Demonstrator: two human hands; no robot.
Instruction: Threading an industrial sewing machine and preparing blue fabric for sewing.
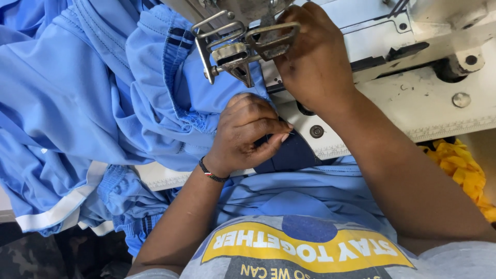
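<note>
My left hand (247,132) pinches a dark navy piece of cloth (289,154) at the front of a sewing machine bed (439,103), fingers closed on its edge. A beaded band circles that wrist. My right hand (312,57) reaches up to the metal presser foot and folder attachment (243,46), its fingers curled beside the metal and partly hidden. Light blue garment fabric (93,93) with a gathered waistband lies bunched under and left of the foot.
More blue cloth with white trim (57,206) hangs off the left side. A heap of yellow fabric (465,170) sits at the right edge under the machine bed. The white machine body (382,31) fills the upper right.
</note>
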